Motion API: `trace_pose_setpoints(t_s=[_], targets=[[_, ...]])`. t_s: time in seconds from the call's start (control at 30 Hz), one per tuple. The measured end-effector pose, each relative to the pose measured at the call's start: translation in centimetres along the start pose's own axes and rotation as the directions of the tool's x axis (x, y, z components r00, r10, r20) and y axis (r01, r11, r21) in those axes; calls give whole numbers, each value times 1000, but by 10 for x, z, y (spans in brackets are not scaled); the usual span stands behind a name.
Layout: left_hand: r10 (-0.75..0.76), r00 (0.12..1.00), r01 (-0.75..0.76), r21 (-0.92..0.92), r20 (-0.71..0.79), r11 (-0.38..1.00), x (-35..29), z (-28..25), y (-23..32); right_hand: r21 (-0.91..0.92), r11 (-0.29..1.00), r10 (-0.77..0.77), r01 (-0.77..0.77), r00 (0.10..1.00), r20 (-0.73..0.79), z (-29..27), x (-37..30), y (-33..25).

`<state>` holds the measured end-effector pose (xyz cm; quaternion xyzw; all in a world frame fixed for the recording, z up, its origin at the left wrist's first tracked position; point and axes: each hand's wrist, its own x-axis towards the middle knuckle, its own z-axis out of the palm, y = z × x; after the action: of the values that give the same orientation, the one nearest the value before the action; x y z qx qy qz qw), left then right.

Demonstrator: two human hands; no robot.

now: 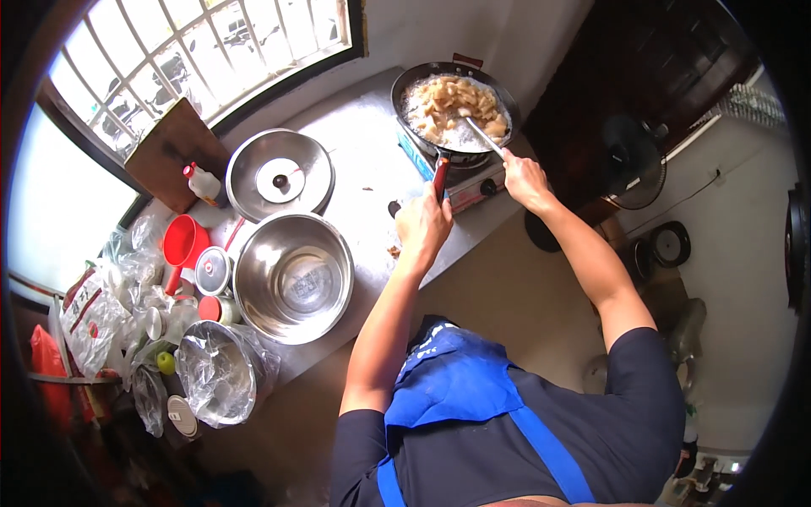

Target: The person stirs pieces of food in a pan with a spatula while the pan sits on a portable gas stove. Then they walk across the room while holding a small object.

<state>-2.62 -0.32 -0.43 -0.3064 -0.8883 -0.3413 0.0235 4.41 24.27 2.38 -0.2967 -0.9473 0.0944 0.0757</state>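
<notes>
A dark frying pan (399, 101) sits on a portable gas stove (465, 197) at the far end of the counter. Pale, chunky pieces of food (456, 95) lie in bubbling, whitish liquid inside it. My left hand (424, 223) is closed around the pan's reddish-brown handle (441, 175). In my right hand (525, 181) is a metal cooking utensil (483, 135), gripped by its long handle. Its tip reaches into the food, which hides the shape of its head.
On the metal counter (365, 160) stand a large steel bowl (293, 325), a steel lid (241, 169), a red dipper (187, 241) and a plastic-covered pot (215, 372). A wooden board (165, 152) leans by the barred window. A fan (634, 169) stands right of the stove.
</notes>
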Motion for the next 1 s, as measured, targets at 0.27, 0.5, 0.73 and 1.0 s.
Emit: trace_pose_setpoints(t_s=[0.27,0.5,0.73,1.0], targets=[[-42,999,41,10,13,999,0,-1,10,211,947,-174,242,939,-295,38,17,67],[-75,996,72,-51,-45,996,-2,8,1,694,486,157,-531,834,528,-59,9,50],[-131,991,130,-131,-2,983,-2,5,2,515,649,132,-560,750,649,-162,32,44],[-121,992,125,-133,39,983,1,-1,1,204,962,19,-180,792,610,-217,62,27]])
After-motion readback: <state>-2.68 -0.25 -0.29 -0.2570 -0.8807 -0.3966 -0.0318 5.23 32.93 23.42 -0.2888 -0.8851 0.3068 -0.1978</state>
